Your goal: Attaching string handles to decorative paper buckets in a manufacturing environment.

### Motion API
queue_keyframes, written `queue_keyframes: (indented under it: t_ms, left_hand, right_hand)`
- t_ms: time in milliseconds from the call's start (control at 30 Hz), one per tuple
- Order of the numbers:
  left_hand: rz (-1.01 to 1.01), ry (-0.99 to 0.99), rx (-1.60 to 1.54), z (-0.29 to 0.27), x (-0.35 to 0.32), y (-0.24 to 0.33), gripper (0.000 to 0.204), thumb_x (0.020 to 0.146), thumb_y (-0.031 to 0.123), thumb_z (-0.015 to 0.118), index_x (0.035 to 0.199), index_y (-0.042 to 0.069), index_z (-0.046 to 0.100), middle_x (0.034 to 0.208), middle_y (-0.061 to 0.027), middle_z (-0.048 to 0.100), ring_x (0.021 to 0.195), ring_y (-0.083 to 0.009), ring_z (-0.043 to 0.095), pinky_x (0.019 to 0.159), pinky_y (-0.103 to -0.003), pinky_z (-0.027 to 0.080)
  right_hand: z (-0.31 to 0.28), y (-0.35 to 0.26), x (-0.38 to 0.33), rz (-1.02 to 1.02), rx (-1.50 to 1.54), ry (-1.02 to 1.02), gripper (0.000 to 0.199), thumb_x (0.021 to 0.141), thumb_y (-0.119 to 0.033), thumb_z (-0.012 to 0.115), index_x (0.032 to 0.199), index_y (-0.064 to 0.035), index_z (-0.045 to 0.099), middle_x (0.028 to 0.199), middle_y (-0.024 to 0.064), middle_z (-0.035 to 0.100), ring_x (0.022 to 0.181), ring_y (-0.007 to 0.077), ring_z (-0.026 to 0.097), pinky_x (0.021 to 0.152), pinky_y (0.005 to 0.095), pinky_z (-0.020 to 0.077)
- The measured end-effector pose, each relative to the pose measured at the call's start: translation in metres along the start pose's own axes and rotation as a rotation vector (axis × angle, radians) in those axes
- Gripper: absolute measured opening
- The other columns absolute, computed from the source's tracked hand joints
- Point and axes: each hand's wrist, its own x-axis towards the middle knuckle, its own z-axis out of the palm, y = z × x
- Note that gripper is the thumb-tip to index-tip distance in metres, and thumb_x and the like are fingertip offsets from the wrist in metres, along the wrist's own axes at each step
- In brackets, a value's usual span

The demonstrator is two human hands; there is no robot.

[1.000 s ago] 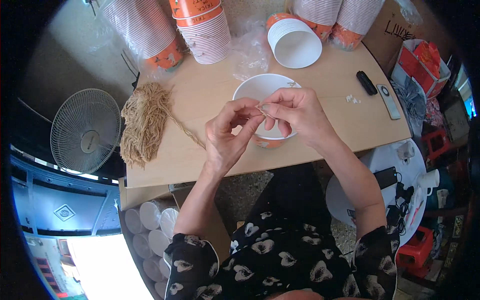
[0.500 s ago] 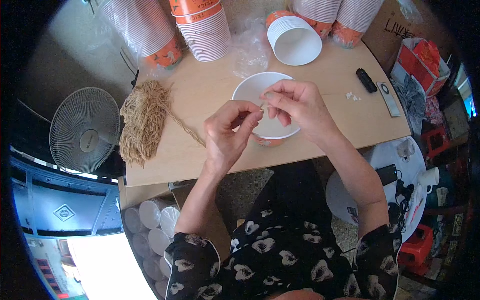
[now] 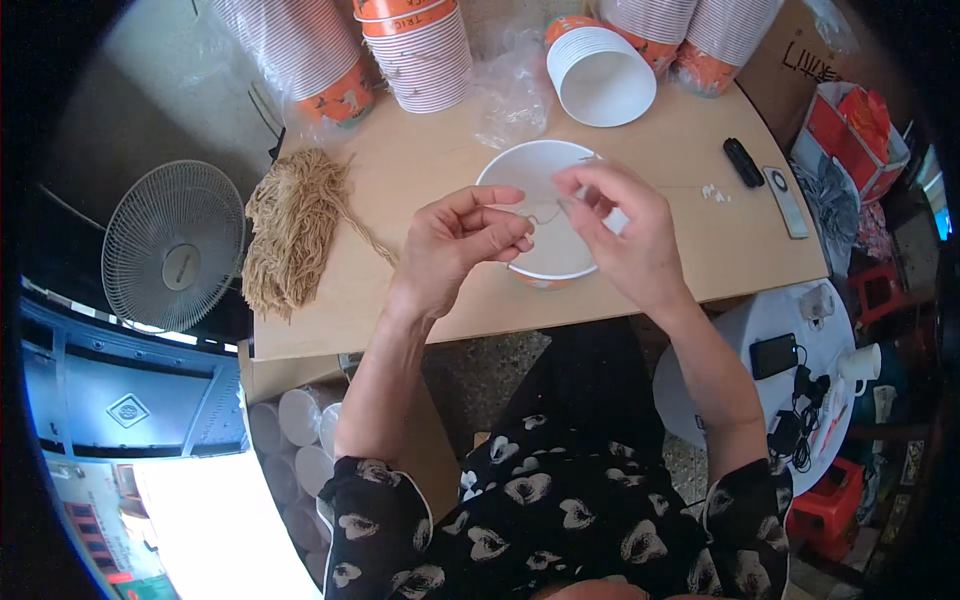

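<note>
My left hand (image 3: 460, 240) is closed in a pinch, with a thin tan cord (image 3: 543, 219) between its fingertips. A small pale bit shows at its thumb. The cord curves in a short loop toward my right hand (image 3: 632, 235), whose curled fingers, slightly blurred, seem to pinch its other end. Both hands hover over a white-lined paper bucket (image 3: 545, 262) with an orange outside. Left of them lies a thick bundle of tan twine (image 3: 293, 235), one strand trailing from it toward my left wrist.
Nested paper buckets (image 3: 425, 70) stand along the back, and another stack (image 3: 607, 90) lies tipped over. Crumpled clear plastic (image 3: 512, 100) sits between them. To the right are small white pieces (image 3: 715, 193), a black object (image 3: 742, 162) and a silver remote-like bar (image 3: 786, 203). A fan (image 3: 180, 265) stands left.
My hands have drawn apart slightly, and my right hand has moved right. The cord loop between them now shows. The whole view has shifted a little.
</note>
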Motion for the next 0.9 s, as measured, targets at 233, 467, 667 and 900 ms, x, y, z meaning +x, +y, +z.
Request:
queue_keyframes:
  t_ms: [233,467,667,900]
  left_hand:
    - [0.008,0.007,-0.058,0.002,0.000,-0.007,0.018,0.091,0.006,0.073,0.107,-0.001,0.072,0.092,-0.0094,0.074,0.082,-0.0139,0.071,0.075,-0.025,0.059]
    - [0.010,0.016,-0.023,0.004,-0.001,-0.004,0.017,0.091,0.007,0.074,0.105,-0.001,0.071,0.091,-0.0079,0.073,0.082,-0.0127,0.070,0.074,-0.024,0.058]
    - [0.008,-0.013,0.044,0.005,-0.002,-0.001,0.017,0.092,0.008,0.074,0.104,-0.002,0.070,0.091,-0.0077,0.073,0.083,-0.0119,0.070,0.076,-0.024,0.057]
    - [0.004,0.004,0.073,0.006,-0.006,0.000,0.017,0.091,0.006,0.072,0.104,-0.005,0.070,0.093,-0.0098,0.073,0.088,-0.0144,0.071,0.082,-0.027,0.058]
  right_hand:
    - [0.017,-0.007,-0.020,-0.316,-0.362,0.083,0.024,0.073,-0.010,0.082,0.093,-0.0067,0.068,0.089,0.0042,0.069,0.077,0.0249,0.065,0.070,0.0361,0.0514]
    - [0.020,0.001,-0.016,-0.363,-0.361,0.095,0.015,0.076,-0.005,0.078,0.088,-0.0055,0.068,0.084,0.0047,0.068,0.074,0.0248,0.064,0.067,0.0356,0.0500]
    - [0.014,-0.003,-0.020,0.010,0.062,-0.060,0.005,0.086,0.002,0.070,0.090,0.0010,0.067,0.085,0.0077,0.067,0.079,0.0141,0.064,0.072,0.0272,0.0502]
    - [0.015,-0.003,-0.016,0.132,0.127,-0.110,0.005,0.089,-0.003,0.069,0.092,0.0016,0.068,0.083,0.0024,0.069,0.078,0.0084,0.062,0.075,0.0253,0.0503]
